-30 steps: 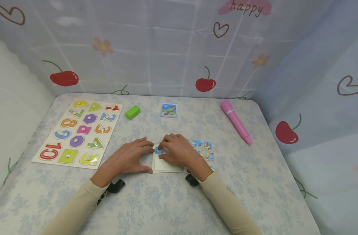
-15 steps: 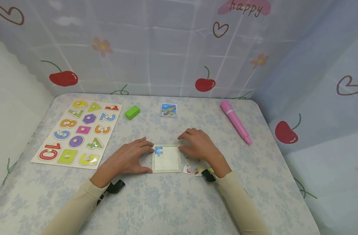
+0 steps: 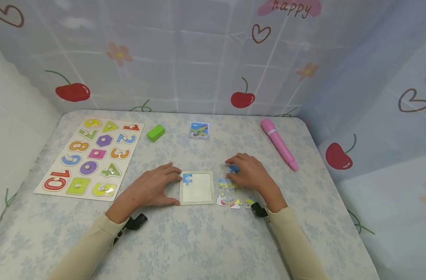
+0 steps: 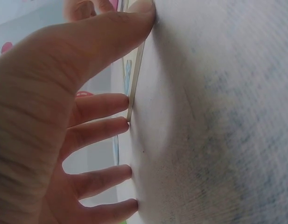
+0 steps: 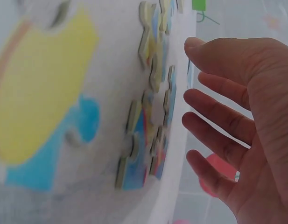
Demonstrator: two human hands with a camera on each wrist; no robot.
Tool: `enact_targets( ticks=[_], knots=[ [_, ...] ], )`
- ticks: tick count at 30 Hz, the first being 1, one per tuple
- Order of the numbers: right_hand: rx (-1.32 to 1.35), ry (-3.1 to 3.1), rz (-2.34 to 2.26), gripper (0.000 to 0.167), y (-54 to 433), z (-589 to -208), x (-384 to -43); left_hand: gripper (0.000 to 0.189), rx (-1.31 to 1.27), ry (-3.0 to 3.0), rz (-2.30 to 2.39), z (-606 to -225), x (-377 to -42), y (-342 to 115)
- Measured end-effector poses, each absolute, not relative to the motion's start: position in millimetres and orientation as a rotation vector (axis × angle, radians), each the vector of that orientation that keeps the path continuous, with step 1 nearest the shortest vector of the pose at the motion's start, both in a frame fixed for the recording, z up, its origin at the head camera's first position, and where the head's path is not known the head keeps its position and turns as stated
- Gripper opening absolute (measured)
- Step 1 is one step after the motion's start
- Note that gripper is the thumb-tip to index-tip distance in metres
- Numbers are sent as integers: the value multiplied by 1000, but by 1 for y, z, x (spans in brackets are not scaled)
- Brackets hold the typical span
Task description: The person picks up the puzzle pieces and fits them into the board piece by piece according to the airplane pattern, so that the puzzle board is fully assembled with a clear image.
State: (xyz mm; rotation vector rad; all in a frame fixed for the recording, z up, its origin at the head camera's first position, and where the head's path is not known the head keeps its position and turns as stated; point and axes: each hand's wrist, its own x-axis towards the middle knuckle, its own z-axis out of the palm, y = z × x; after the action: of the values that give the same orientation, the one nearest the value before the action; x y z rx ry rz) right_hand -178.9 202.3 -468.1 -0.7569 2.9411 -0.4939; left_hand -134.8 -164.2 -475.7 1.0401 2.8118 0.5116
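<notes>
A small square puzzle tray (image 3: pixel 202 193) lies in the middle of the table. One blue jigsaw piece (image 3: pixel 187 179) sits in its upper left corner. My left hand (image 3: pixel 151 188) is at the tray's left side, fingers extended; in the left wrist view the thumb and two fingertips touch the tray edge. My right hand (image 3: pixel 249 173) hovers just above the loose jigsaw pieces (image 3: pixel 220 200) right of the tray, partly covering them. A blue piece (image 3: pixel 233 168) shows between thumb and forefinger in the head view, but the right wrist view shows the fingers spread and holding nothing.
A number and shape board (image 3: pixel 97 153) lies on the left. Behind the tray are a green block (image 3: pixel 156 133) and a small airplane picture card (image 3: pixel 199 130). A pink microphone-shaped stick (image 3: pixel 279 144) lies at the right back, before a printed curtain (image 3: pixel 199 58).
My right hand has left the blue piece in the tray's corner and moved right, over the loose pieces. My left hand stays at the tray edge. The head view has shifted slightly.
</notes>
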Motion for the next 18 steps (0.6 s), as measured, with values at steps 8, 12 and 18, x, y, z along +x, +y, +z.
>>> enact_targets(
  ticks=[8,12,18],
  knots=[
    [-763,2932,-538,42,213,-470,-177,75,1036,2810,528,-477,-135,-166],
    [-782,2929,-564,39,216,-471,-178,75,1049,2811,529,-476,-135,-167],
    [-788,2916,-574,35,217,-473,-179,75,1056,2810,534,-476,-135,-166]
  ],
)
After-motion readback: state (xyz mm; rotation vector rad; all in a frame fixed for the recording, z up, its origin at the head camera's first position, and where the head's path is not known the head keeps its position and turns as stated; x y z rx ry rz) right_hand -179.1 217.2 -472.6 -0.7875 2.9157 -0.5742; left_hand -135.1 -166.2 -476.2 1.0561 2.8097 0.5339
